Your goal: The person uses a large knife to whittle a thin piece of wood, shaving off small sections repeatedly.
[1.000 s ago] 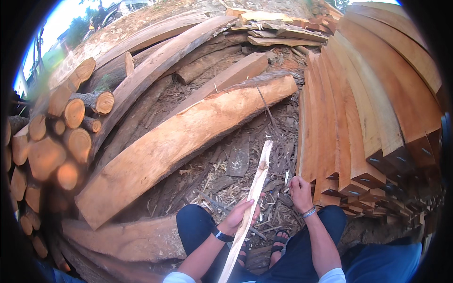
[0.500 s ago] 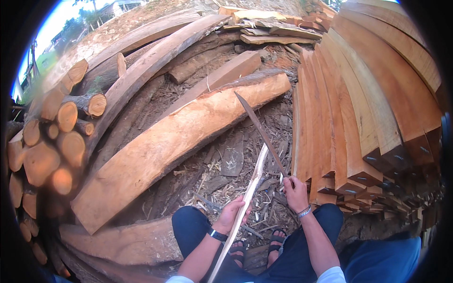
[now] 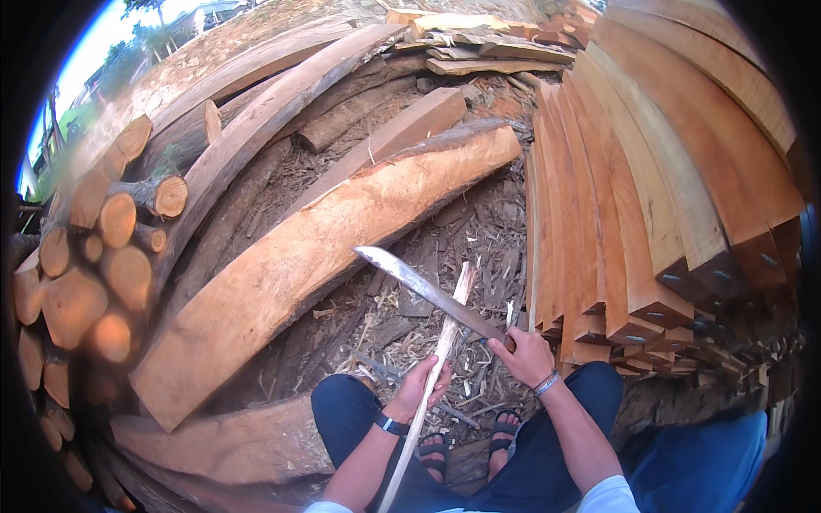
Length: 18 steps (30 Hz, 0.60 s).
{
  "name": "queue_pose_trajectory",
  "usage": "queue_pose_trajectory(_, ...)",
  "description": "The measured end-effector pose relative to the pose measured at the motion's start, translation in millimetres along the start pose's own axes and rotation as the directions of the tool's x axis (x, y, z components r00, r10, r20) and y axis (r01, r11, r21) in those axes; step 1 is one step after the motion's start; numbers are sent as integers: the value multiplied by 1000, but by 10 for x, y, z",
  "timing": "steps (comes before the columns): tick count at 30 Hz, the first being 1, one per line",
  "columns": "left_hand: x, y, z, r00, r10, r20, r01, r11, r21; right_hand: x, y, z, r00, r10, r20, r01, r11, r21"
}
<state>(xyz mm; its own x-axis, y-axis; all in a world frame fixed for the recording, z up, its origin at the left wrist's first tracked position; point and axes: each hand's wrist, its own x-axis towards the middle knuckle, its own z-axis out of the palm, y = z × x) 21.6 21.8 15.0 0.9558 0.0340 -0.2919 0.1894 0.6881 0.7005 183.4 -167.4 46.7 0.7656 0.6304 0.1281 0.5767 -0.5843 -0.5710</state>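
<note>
My left hand is closed around a long pale wooden stick, which runs from my lap up and away from me. In my right hand is the handle of a machete. Its long blade points to the far left and crosses the stick above my left hand; whether the edge touches the wood I cannot tell. A thin pale sliver shows near my right hand. Beyond the blade lies a large slab of wood with bark along its lower edge.
Cut logs are piled on the left. Long squared beams are stacked on the right. Chips and bark litter the ground around my sandalled feet. A blue cloth-like shape is close on my right.
The machete has swung left, its tip now lower and its blade across the stick. My right hand has shifted slightly down and left. The stick has turned slightly; my left hand still holds it.
</note>
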Motion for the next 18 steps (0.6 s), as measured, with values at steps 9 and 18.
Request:
queue_pose_trajectory(9, -67, -22, 5, 998, -25, -58, 30, 995, 99, 75, 3, 60, 998, 56, 10, -54, 993, -104)
queue_pose_trajectory(18, -71, 20, -88, 999, -44, -22, 45, 996, 82, 61, 11, 74, 1000, 30, -3, -30, 989, -142)
